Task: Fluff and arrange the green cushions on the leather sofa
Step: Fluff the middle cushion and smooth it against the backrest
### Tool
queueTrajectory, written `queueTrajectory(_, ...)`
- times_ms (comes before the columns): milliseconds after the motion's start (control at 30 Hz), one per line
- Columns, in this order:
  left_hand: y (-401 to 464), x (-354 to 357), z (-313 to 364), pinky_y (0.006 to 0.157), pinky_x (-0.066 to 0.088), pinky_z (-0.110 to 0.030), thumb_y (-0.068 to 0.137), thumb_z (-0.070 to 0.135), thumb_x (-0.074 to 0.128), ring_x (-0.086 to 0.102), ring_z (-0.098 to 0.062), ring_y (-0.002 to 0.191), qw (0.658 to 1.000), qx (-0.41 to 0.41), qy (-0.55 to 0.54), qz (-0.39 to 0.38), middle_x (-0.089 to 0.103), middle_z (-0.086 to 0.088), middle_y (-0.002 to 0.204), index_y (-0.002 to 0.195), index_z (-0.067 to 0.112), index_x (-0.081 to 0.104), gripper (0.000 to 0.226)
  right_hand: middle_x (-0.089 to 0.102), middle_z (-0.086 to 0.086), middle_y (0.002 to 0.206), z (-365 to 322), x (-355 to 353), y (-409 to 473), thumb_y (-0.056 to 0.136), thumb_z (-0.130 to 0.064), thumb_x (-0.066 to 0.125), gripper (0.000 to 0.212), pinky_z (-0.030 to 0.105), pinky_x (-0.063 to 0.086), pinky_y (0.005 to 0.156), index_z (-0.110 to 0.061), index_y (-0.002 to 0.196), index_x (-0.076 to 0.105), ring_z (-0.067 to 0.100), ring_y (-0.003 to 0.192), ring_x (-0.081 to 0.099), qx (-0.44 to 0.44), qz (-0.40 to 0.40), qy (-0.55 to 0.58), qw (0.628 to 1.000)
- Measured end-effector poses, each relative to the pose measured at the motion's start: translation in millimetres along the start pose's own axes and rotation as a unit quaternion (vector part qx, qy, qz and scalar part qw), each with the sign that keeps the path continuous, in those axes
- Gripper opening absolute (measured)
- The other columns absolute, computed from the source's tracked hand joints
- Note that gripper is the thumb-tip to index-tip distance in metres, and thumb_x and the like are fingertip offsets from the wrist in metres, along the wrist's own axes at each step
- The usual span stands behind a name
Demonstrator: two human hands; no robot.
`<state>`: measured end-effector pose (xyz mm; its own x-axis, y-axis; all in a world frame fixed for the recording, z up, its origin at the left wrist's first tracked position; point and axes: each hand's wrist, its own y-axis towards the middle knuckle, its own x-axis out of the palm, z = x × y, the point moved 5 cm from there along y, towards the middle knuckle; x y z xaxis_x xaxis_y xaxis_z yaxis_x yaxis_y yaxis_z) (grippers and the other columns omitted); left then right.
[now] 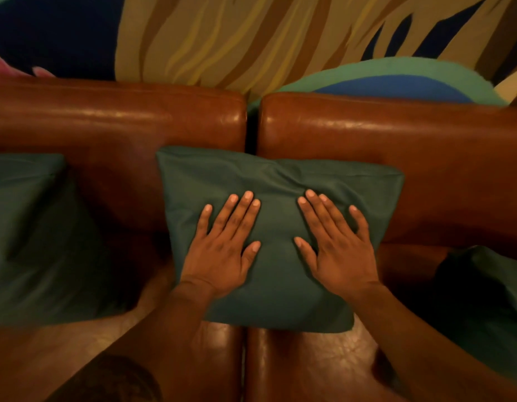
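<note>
Centrally, a dark green cushion [280, 242] leans against the back of a brown leather sofa [121, 120], straddling the gap where the two back sections meet, likely so it sits in the middle of the seat. Both hands lie flat on its front, fingers straight and spread, holding nothing: the left hand [225, 248] on the left half, the right hand [337, 245] on the right half. This looks like pressing or smoothing the fabric to settle the cushion; creases gather near its top edge. A second green cushion [34, 242] rests against the sofa back to the left, and part of a third [489, 285] shows at the right edge. Behind the sofa hangs a wall [251, 39] painted in tan, blue and green shapes.
</note>
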<state>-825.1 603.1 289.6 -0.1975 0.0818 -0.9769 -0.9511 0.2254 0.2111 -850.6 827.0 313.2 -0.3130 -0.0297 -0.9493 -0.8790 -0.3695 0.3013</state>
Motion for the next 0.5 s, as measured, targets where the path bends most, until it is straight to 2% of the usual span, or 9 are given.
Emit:
queueTrajectory(133, -13, -23, 5, 0.126, 0.013, -0.056, 0.102, 0.048, 0.036, 0.02, -0.018, 0.158, 1.0, -0.007, -0.024, -0.006, 0.021, 0.003, 0.171, 0.163, 0.02, 0.024, 0.069, 0.015, -0.014, 0.172, -14, -13, -4, 0.103, -0.056, 0.037, 0.069, 0.048, 0.019, 0.123, -0.03, 0.164, 0.021, 0.003, 0.156, 0.018, 0.006, -0.018, 0.025, 1.0)
queueTrajectory(233, 4, -57, 4, 0.126, 0.018, -0.052, 0.101, 0.039, 0.041, 0.041, -0.028, 0.145, 0.997, -0.006, -0.06, 0.039, 0.044, -0.004, 0.156, 0.155, 0.014, 0.039, 0.06, 0.044, -0.011, 0.16, -24, -38, 1, 0.098, -0.041, 0.047, 0.055, 0.046, 0.027, 0.114, -0.028, 0.151, 0.048, 0.008, 0.144, 0.044, 0.031, 0.02, 0.087, 0.995)
queueTrajectory(300, 32, -80, 7, 0.126, 0.02, -0.05, 0.101, 0.035, 0.04, 0.042, -0.029, 0.143, 0.995, -0.01, -0.086, 0.059, 0.048, -0.007, 0.152, 0.152, 0.01, 0.042, 0.057, 0.063, -0.01, 0.14, -32, -59, 22, 0.091, -0.031, 0.05, 0.047, 0.044, 0.033, 0.107, -0.028, 0.137, 0.061, 0.013, 0.126, 0.057, 0.064, 0.06, 0.142, 0.986)
queueTrajectory(367, 64, -94, 15, 0.126, 0.02, -0.048, 0.101, 0.033, 0.035, 0.037, -0.027, 0.147, 0.995, 0.0, -0.099, 0.029, 0.046, -0.007, 0.155, 0.153, 0.011, 0.042, 0.057, 0.067, -0.007, 0.128, -43, -78, 55, 0.091, -0.029, 0.05, 0.039, 0.041, 0.038, 0.101, -0.027, 0.127, 0.064, 0.016, 0.118, 0.058, 0.091, 0.092, 0.181, 0.975)
queueTrajectory(400, 77, -96, 17, 0.127, 0.018, -0.046, 0.101, 0.032, 0.033, 0.034, -0.025, 0.15, 0.995, 0.001, -0.102, -0.004, 0.044, -0.006, 0.158, 0.155, 0.012, 0.04, 0.058, 0.065, -0.005, 0.13, -47, -83, 74, 0.095, -0.03, 0.048, 0.034, 0.04, 0.039, 0.101, -0.025, 0.125, 0.064, 0.018, 0.12, 0.057, 0.101, 0.089, 0.191, 0.972)
queueTrajectory(433, 87, -93, 16, 0.127, 0.016, -0.044, 0.101, 0.032, 0.032, 0.029, -0.025, 0.152, 0.993, -0.006, -0.105, -0.043, 0.038, -0.006, 0.162, 0.157, 0.013, 0.035, 0.06, 0.062, -0.002, 0.137, -51, -82, 92, 0.101, -0.033, 0.044, 0.034, 0.04, 0.038, 0.104, -0.023, 0.127, 0.063, 0.019, 0.126, 0.055, 0.11, 0.057, 0.198, 0.972)
queueTrajectory(500, 96, -84, 8, 0.128, 0.011, -0.043, 0.099, 0.031, 0.039, 0.017, -0.025, 0.157, 0.987, -0.016, -0.097, -0.128, 0.024, -0.006, 0.169, 0.163, 0.014, 0.021, 0.069, 0.049, 0.002, 0.155, -56, -66, 117, 0.107, -0.045, 0.029, 0.049, 0.041, 0.029, 0.117, -0.022, 0.144, 0.053, 0.02, 0.143, 0.043, 0.12, -0.073, 0.201, 0.969)
